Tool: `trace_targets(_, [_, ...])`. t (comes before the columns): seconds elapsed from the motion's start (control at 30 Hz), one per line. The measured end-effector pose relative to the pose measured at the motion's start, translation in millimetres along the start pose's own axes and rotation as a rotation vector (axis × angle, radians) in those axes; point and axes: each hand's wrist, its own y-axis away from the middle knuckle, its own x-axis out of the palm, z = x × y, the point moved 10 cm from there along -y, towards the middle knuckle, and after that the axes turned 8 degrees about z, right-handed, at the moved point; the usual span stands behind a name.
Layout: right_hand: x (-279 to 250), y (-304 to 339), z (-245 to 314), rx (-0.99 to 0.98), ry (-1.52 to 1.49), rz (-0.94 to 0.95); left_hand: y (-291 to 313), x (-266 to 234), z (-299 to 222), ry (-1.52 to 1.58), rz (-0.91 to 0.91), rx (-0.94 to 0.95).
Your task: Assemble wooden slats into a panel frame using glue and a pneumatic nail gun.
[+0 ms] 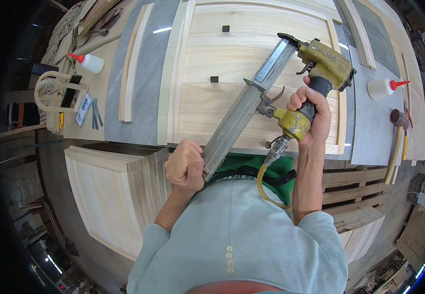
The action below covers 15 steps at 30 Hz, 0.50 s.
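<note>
A pneumatic nail gun (327, 61) with a yellow-green, scuffed body lies slantwise across my front, above a pale wooden panel (256, 110). My right hand (315, 108) is closed round its black handle. The long metal magazine (232, 125) slants down toward my waist; a shiny inner rail (274, 61) shows along its upper part. At the magazine's lower end my left hand (185, 165) is closed, thumb and fingers against it; anything inside the fist is hidden. From a metal fitting (277, 149) below the handle, a yellow air hose (261, 188) curves down past my shirt.
Glue bottles with red tips stand left (91, 63) and right (381, 88). A hammer (395, 142) lies at the table's right edge. Wood strips (135, 73) lie left of the panel. Stacked panels (99, 191) stand below the table at left, a slatted pallet (352, 186) at right.
</note>
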Motion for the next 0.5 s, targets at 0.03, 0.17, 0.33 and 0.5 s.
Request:
trace_targets(0.03, [-2,1,-2,0.003,-0.004,-0.005,0,0,-1,0.001,0.001,-0.003])
trace_targets(0.17, [-3,7,-18,0.056,-0.001,-0.029,-11,8,1,-0.057,0.009,-0.012])
trace_targets(0.33, [13,25,-48,0.209,0.111,-0.005,-39,32,15,-0.165,0.008,-0.031])
trace_targets(0.5, [20,25,-38,0.116,0.091,-0.024,-59,30,20,-0.128,-0.048,0.014])
